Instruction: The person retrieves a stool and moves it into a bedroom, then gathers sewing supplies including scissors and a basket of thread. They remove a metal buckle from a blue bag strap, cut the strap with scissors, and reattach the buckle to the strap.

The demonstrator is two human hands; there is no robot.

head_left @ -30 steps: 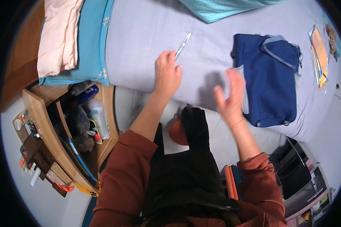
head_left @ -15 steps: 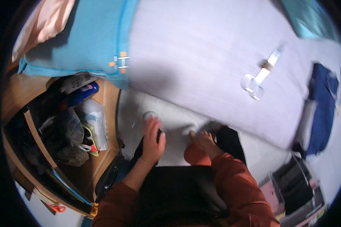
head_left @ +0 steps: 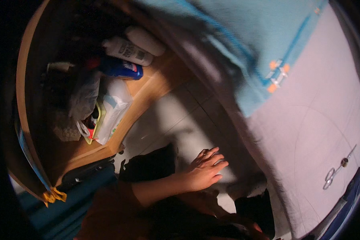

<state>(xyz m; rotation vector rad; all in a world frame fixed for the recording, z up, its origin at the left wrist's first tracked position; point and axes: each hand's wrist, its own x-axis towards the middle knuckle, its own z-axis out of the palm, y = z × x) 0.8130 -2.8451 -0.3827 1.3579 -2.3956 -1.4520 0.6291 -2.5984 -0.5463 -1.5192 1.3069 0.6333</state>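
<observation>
My left hand [head_left: 206,170] reaches out over the floor beside the bed, its fingers loosely spread and nothing seen in them. Below it, in deep shadow, my right hand [head_left: 202,202] shows only dimly, and its fingers cannot be made out. On the bed's pale sheet [head_left: 300,132], far to the right of both hands, lies a pair of scissors [head_left: 330,178]. A small brown round thing [head_left: 345,162] sits on or against the blades.
On the left stands an open wooden cabinet [head_left: 160,86]. It holds white bottles [head_left: 128,50], a blue container [head_left: 126,69], a white package [head_left: 115,108] and a clear plastic bag [head_left: 85,94]. A blue cloth [head_left: 264,36] hangs over the bed's edge. Tiled floor [head_left: 180,116] lies between.
My view has swung left toward the cabinet and the scene is darker. My left hand now reaches rightward across me. My right hand, lit before, has gone into shadow.
</observation>
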